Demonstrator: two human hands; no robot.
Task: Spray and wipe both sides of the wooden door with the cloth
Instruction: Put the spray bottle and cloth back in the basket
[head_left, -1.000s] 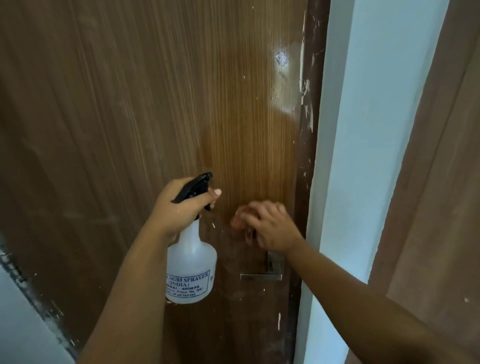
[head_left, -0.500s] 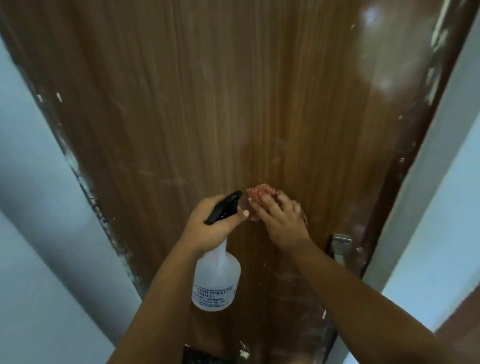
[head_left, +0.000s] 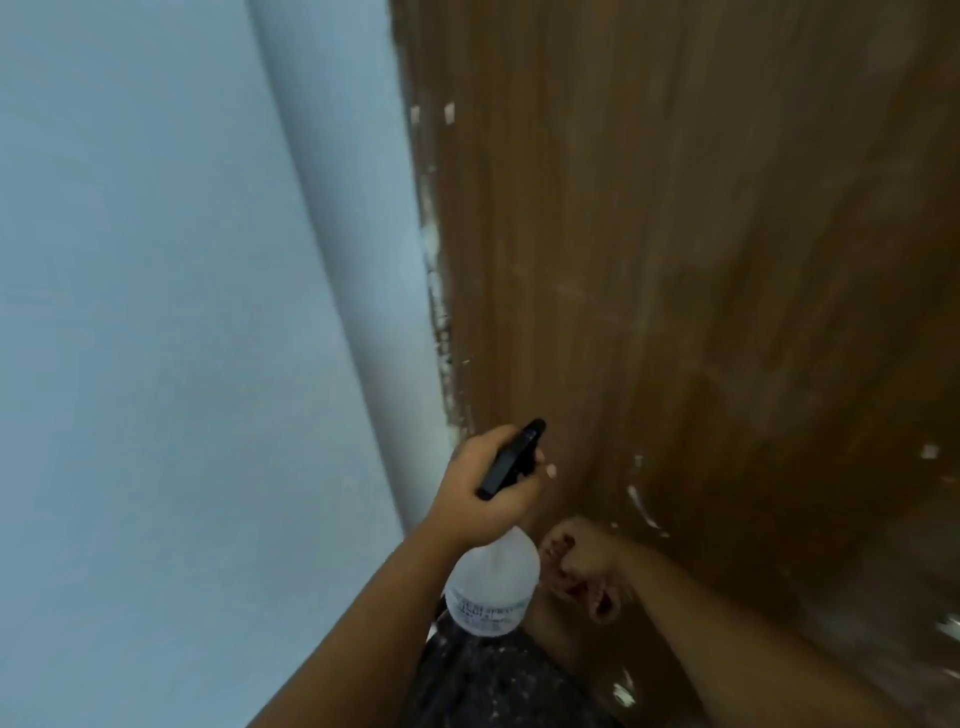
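The wooden door (head_left: 701, 260) fills the right half of the view, brown with white paint flecks along its left edge. My left hand (head_left: 483, 488) grips the neck of a clear spray bottle (head_left: 491, 592) with a black trigger head, its nozzle pointing at the door's lower left part. My right hand (head_left: 584, 566) is curled round a reddish cloth (head_left: 558, 571), pressed low against the door just right of the bottle. Most of the cloth is hidden in the fist.
A pale blue wall (head_left: 156, 364) with a rounded corner (head_left: 353, 260) takes up the left half. Dark speckled floor (head_left: 493, 680) shows at the bottom between my arms. The door handle is out of view.
The view has swung left and down, from the handle side to the door's left edge. My right hand with the cloth has dropped below the bottle hand, lower on the door.
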